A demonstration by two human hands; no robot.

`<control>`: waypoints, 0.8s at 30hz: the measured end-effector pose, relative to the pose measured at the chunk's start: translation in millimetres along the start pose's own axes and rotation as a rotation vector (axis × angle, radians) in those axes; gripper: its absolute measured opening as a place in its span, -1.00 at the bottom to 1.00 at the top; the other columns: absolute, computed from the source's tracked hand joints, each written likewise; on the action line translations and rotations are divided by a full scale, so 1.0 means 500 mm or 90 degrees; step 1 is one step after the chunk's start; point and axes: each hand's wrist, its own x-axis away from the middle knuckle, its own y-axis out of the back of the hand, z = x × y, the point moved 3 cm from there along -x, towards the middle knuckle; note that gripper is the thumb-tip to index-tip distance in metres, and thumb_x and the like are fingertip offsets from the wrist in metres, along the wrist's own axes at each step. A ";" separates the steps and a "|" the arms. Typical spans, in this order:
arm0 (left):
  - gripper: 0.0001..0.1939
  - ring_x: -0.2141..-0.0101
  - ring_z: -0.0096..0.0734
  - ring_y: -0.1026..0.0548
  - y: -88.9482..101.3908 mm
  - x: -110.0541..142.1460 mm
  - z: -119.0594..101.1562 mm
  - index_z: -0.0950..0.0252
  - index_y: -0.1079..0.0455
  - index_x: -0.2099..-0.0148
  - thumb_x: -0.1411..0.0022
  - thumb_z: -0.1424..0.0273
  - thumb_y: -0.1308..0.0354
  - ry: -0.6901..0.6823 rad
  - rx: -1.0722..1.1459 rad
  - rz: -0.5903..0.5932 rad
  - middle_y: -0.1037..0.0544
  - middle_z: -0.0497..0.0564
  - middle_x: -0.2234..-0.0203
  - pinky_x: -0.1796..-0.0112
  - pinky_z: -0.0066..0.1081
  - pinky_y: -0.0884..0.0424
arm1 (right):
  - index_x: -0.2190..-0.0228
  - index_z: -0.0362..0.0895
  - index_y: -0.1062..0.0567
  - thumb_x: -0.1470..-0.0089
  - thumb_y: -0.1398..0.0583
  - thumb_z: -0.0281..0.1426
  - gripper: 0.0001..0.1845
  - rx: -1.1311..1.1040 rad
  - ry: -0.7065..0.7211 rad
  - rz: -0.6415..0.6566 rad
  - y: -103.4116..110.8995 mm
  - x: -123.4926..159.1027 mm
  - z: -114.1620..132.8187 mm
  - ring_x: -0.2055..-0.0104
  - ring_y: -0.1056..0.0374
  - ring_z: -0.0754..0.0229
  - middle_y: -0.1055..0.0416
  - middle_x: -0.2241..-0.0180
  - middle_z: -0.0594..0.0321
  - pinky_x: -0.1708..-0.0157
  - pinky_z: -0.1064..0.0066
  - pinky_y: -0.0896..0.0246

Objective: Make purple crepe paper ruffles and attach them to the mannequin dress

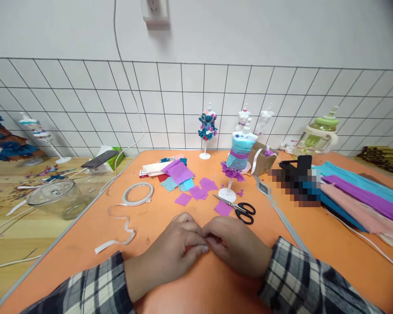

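Note:
My left hand (pixel 175 244) and my right hand (pixel 237 244) meet over the orange table (pixel 170 301), fingertips pressed together. Whatever they pinch, if anything, is hidden by the fingers. Just beyond the right hand lie black-handled scissors (pixel 244 212), resting partly on a purple paper square (pixel 223 208). Behind them a small dress form (pixel 240 152) stands upright, wrapped in blue with a purple band and a ruffled purple hem. More purple squares (pixel 196 192) are scattered left of its base. A roll of white tape (pixel 138 194) lies beyond my left hand, with a loose curling strip (pixel 128 235).
A decorated dress form (pixel 207 128) stands at the back, near a brown paper box (pixel 262 159). Folded coloured paper (pixel 360 187) and a green-lidded bottle (pixel 319 135) are on the right. A clear container (pixel 55 198) and a phone (pixel 100 159) sit on the left.

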 end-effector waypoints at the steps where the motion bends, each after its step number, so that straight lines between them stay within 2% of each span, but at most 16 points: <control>1: -0.80 0.26 -0.31 -0.36 0.000 0.000 -0.001 0.22 -0.53 0.30 -0.31 0.46 -0.09 0.003 -0.022 0.002 -0.59 -0.03 0.38 0.18 -0.29 -0.27 | 0.37 -0.14 -0.50 -0.04 -0.15 -0.61 -0.82 -0.001 -0.009 0.003 0.001 0.000 -0.001 0.36 -0.35 0.24 -0.48 0.42 0.27 0.37 0.46 -0.13; 5: -0.76 0.26 -0.27 -0.35 0.007 0.003 0.002 0.21 -0.53 0.27 -0.33 0.48 -0.03 0.007 -0.093 -0.016 -0.59 -0.01 0.37 0.21 -0.26 -0.27 | 0.27 -0.12 -0.52 -0.05 -0.12 -0.60 -0.75 -0.016 -0.047 -0.010 0.003 0.001 -0.009 0.34 -0.37 0.23 -0.49 0.39 0.25 0.35 0.45 -0.16; 8: -0.72 0.26 -0.26 -0.37 0.010 0.006 0.013 0.20 -0.55 0.24 -0.33 0.50 0.00 0.005 -0.089 -0.050 -0.59 0.01 0.37 0.21 -0.27 -0.30 | 0.24 -0.09 -0.51 -0.07 -0.12 -0.59 -0.73 -0.075 -0.068 -0.039 0.004 0.001 -0.017 0.33 -0.39 0.25 -0.49 0.38 0.28 0.32 0.46 -0.22; 10: -0.73 0.17 -0.22 -0.40 0.011 0.005 0.027 0.19 -0.57 0.25 -0.32 0.45 -0.03 0.028 -0.057 -0.100 -0.60 0.04 0.28 0.14 -0.24 -0.32 | 0.23 -0.09 -0.47 -0.03 -0.15 -0.60 -0.73 -0.150 -0.095 -0.069 0.005 0.001 -0.024 0.32 -0.39 0.26 -0.48 0.37 0.30 0.30 0.47 -0.27; 12: -0.75 0.12 -0.21 -0.43 0.010 0.002 0.045 0.19 -0.59 0.29 -0.30 0.38 -0.07 0.083 0.033 -0.140 -0.59 0.06 0.22 0.09 -0.24 -0.34 | 0.26 -0.11 -0.44 -0.01 -0.17 -0.57 -0.79 -0.253 -0.147 -0.093 0.001 -0.001 -0.031 0.39 -0.37 0.29 -0.43 0.39 0.30 0.40 0.50 -0.32; 14: -0.72 0.19 -0.24 -0.49 0.004 -0.002 0.060 0.23 -0.59 0.32 -0.29 0.27 -0.07 0.160 0.169 -0.131 -0.61 0.05 0.28 0.12 -0.31 -0.38 | 0.31 -0.13 -0.45 -0.03 -0.18 -0.47 -0.89 -0.368 -0.209 -0.095 -0.009 -0.002 -0.034 0.49 -0.31 0.32 -0.37 0.41 0.30 0.56 0.55 -0.32; 17: -0.63 0.34 -0.30 -0.52 -0.001 -0.007 0.067 0.28 -0.55 0.36 -0.27 0.17 -0.04 0.266 0.312 -0.100 -0.61 0.00 0.45 0.24 -0.39 -0.42 | 0.36 -0.15 -0.53 -0.01 -0.19 -0.35 -0.84 -0.511 -0.270 -0.098 -0.024 -0.004 -0.030 0.51 -0.27 0.32 -0.33 0.44 0.27 0.68 0.58 -0.30; 21: -0.63 0.40 -0.32 -0.51 0.008 -0.010 0.059 0.27 -0.50 0.48 -0.23 0.17 -0.07 0.309 0.319 -0.129 -0.59 -0.05 0.54 0.26 -0.41 -0.41 | 0.39 -0.19 -0.59 0.09 -0.18 -0.32 -0.75 -0.653 -0.341 -0.143 -0.022 -0.004 -0.033 0.51 -0.31 0.31 -0.41 0.44 0.19 0.71 0.58 -0.30; 24: -0.64 0.41 -0.31 -0.51 0.012 -0.010 0.057 0.26 -0.51 0.49 -0.20 0.15 -0.09 0.318 0.287 -0.135 -0.59 -0.05 0.55 0.26 -0.41 -0.42 | 0.34 -0.20 -0.61 0.08 -0.14 -0.31 -0.68 -0.709 -0.344 -0.174 -0.005 -0.002 -0.047 0.38 -0.39 0.21 -0.49 0.34 0.08 0.65 0.54 -0.34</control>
